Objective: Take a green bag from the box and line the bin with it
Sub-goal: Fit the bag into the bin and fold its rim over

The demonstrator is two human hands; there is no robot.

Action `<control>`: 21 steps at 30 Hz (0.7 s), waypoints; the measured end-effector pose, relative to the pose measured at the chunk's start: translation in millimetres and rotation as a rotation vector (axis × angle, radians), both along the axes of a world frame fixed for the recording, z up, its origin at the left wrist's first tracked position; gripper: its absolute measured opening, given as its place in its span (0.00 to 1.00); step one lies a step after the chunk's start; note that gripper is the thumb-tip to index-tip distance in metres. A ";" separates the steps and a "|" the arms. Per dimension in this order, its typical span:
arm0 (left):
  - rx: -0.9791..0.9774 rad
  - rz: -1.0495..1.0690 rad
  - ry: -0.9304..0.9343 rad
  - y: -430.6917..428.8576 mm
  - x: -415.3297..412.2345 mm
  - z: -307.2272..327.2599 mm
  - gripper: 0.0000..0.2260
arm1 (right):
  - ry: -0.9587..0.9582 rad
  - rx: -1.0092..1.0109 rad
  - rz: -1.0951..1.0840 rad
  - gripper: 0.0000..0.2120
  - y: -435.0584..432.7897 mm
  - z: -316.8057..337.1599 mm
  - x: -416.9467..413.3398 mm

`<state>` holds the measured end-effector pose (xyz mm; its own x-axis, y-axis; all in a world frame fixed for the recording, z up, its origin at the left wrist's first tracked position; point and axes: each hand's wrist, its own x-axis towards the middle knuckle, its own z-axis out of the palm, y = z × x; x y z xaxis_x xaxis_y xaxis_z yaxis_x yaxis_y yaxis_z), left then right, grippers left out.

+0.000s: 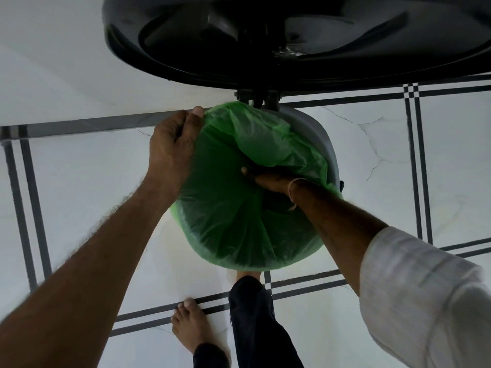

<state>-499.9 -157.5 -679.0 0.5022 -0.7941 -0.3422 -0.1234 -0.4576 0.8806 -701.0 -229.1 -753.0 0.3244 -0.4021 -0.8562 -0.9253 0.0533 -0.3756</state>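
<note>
A grey pedal bin (322,144) stands on the tiled floor below me, its black lid (265,41) swung up towards the camera. A thin green bag (225,208) is draped over the bin's mouth and most of its rim; the far right rim shows bare grey. My left hand (172,147) grips the bag's edge at the far left rim, thumb on top. My right hand (268,177) reaches down into the bag from the right, fingers pointing left against the plastic; its fingertips are partly hidden in the folds. The box is not in view.
White floor tiles with dark grey double lines (292,285) surround the bin. My bare left foot (190,325) and a dark trouser leg (255,320) stand just in front of the bin. A white wall (66,62) rises behind it.
</note>
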 end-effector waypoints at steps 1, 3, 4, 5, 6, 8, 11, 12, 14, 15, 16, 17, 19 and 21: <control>0.002 0.003 0.007 0.7 -0.4 1.2 0.23 | -0.028 -0.024 -0.039 0.34 0.5 4.3 -2.7; -0.001 0.003 0.026 1.9 0.5 3.9 0.27 | -0.141 -0.043 -0.136 0.31 0.3 19.4 -8.5; 0.016 0.003 0.031 2.6 1.6 4.9 0.29 | -0.218 -0.051 -0.141 0.29 0.4 30.6 -13.3; 0.036 0.003 0.033 2.3 2.9 7.1 0.31 | -0.273 -0.084 -0.100 0.28 -0.3 45.2 -19.4; 0.045 0.004 0.036 1.3 2.7 11.1 0.32 | -0.317 -0.120 -0.059 0.28 -2.6 58.7 -26.8; 0.066 0.016 0.030 1.1 1.1 15.4 0.31 | -0.369 -0.214 -0.059 0.25 -5.3 81.6 -40.6; 0.097 0.050 0.066 0.1 -2.2 21.3 0.28 | -0.428 -0.638 -0.043 0.16 -6.7 110.9 -53.7; 0.105 0.061 0.090 0.2 -1.7 21.8 0.28 | -0.425 -0.819 -0.032 0.14 -6.5 117.3 -55.9; 0.113 0.074 0.139 -0.2 -0.4 23.1 0.29 | -0.414 -0.991 -0.164 0.14 -7.4 121.5 -58.7; 0.118 0.074 0.160 -0.2 1.3 23.1 0.31 | -0.411 -0.989 -0.286 0.15 -8.7 120.0 -59.0; 0.122 0.069 0.175 -0.3 2.2 24.7 0.32 | -0.414 -0.956 -0.418 0.17 -9.1 120.0 -58.4; 0.128 0.065 0.192 -0.3 3.5 25.3 0.34 | -0.427 -0.914 -0.543 0.18 -10.3 119.0 -57.1; 0.124 0.059 0.234 -0.7 5.8 26.5 0.36 | -0.442 -0.858 -0.695 0.16 -13.3 119.5 -54.9; 0.126 0.063 0.300 -0.6 7.6 28.1 0.38 | -0.370 -0.847 -0.731 0.12 -18.3 114.6 -53.3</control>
